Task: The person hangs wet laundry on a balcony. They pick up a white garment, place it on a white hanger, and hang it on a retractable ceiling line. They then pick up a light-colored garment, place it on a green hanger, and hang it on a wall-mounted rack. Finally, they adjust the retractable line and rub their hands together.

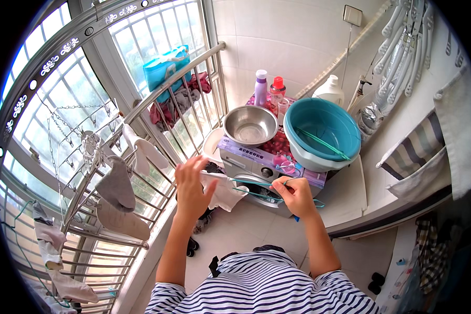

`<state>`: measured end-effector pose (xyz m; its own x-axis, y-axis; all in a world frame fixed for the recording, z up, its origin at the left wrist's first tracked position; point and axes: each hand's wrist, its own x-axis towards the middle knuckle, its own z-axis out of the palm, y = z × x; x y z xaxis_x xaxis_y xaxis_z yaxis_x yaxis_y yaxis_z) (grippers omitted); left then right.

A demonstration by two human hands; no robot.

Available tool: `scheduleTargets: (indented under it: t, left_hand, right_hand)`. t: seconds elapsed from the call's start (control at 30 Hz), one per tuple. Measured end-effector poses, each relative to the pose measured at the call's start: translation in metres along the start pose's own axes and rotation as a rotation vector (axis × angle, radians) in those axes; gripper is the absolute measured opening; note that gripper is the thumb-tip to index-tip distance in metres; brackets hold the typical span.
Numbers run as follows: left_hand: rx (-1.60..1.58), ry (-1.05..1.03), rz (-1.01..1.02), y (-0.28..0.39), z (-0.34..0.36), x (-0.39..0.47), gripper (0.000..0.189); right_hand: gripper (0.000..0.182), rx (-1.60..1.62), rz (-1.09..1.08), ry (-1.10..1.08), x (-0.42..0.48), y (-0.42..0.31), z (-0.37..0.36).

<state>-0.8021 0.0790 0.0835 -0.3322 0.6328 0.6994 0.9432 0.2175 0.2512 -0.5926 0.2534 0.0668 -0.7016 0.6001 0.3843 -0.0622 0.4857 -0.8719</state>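
My right hand [296, 194] grips a teal wire clothes hanger [259, 181] near its hook, in front of the washing machine. A white garment [224, 193] hangs on the hanger's far end. My left hand [192, 188] is raised beside that garment with its fingers spread; whether its palm touches the cloth cannot be told. Just beyond the hands, on the washing machine [243, 167], stand a stainless steel bowl [250, 126] and a teal plastic basin [318, 117] nested in a pale one. More green hangers [324, 144] lie in the teal basin.
A metal railing [172, 84] runs along the windows at the left, with socks [117, 184] hanging on it. Several detergent bottles [260, 88] stand behind the bowl. White folding hangers [406, 51] and a striped cloth [416, 147] hang at the right. Dark slippers [376, 282] lie on the floor.
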Motion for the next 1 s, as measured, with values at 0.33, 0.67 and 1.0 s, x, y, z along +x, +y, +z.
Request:
scheduleTargets:
  t: [0.33, 0.67, 1.0]
  left_hand:
    - [-0.172, -0.147, 0.138, -0.004, -0.009, 0.029, 0.019]
    - [-0.187, -0.159, 0.139, -0.009, -0.030, 0.041, 0.016]
    - [-0.287, -0.033, -0.025, -0.035, -0.039, 0.047, 0.014]
  right_hand:
    - [0.030, -0.452, -0.772, 0.542, -0.011, -0.014, 0.035]
    - [0.018, -0.116, -0.191, 0.009, -0.028, 0.093, 0.118]
    - [0.013, -0.259, -0.624, 0.165, -0.023, 0.028, 0.078]
